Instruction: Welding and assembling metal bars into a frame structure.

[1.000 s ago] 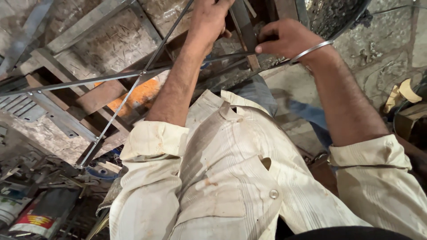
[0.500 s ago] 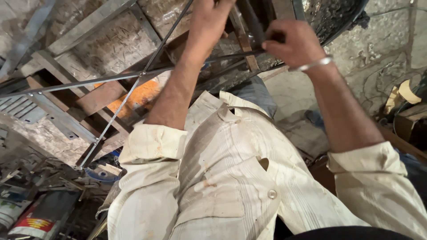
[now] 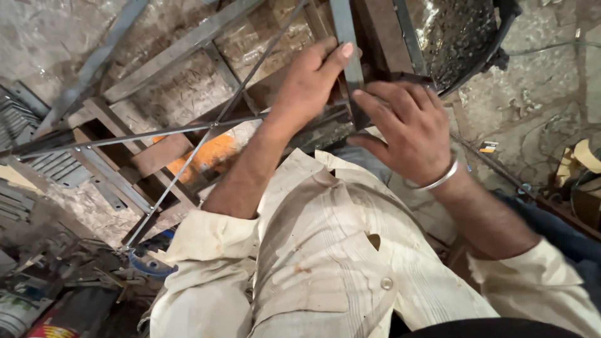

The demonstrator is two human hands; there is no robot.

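Note:
My left hand reaches forward and grips a flat grey metal bar that runs up out of view, thumb pressed on its face. My right hand, with a silver bangle on the wrist, has its fingers spread. Its index finger and thumb pinch the same bar's lower end. Under both hands lies a welded frame of angle iron crossed by two thin steel rods. My cream shirt fills the lower middle of the view.
A dark perforated metal pan sits at the top right. Orange material shows beneath the frame. Tools, a blue disc and cans lie at the lower left. Scrap and boxes stand at the right on rough concrete.
The camera has tilted, so both hands sit lower in view. My right hand has opened from a closed fist to spread fingers on the bar's end. The left hand stays on the bar.

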